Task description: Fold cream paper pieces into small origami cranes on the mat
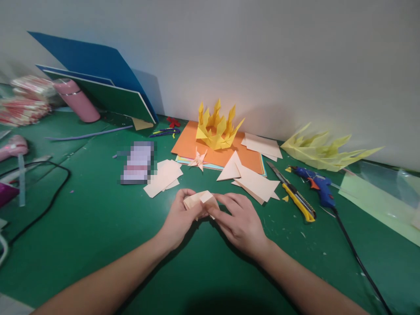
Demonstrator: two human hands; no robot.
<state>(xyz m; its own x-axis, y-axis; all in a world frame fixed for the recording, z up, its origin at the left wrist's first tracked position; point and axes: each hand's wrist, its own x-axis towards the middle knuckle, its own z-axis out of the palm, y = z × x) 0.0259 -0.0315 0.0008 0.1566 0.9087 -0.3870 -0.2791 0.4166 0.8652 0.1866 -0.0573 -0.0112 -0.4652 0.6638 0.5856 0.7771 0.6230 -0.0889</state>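
Observation:
Between both hands, a little above the green table, is a partly folded piece of pale peach paper. My left hand grips its left side, thumb on top and fingers beneath. My right hand pinches the right side, with thumb and fingers closed at the fold. Some fingertips are hidden under the paper. Just beyond lie loose peach paper slips, a small folded peach paper figure, a folded peach triangle and more peach slips.
A yellow folded-paper crown stands on orange sheets. Rightward are a utility knife, a blue glue gun with a trailing cord, and a pale yellow paper crown. Leftward are a blurred phone, a pink bottle and leaning boards.

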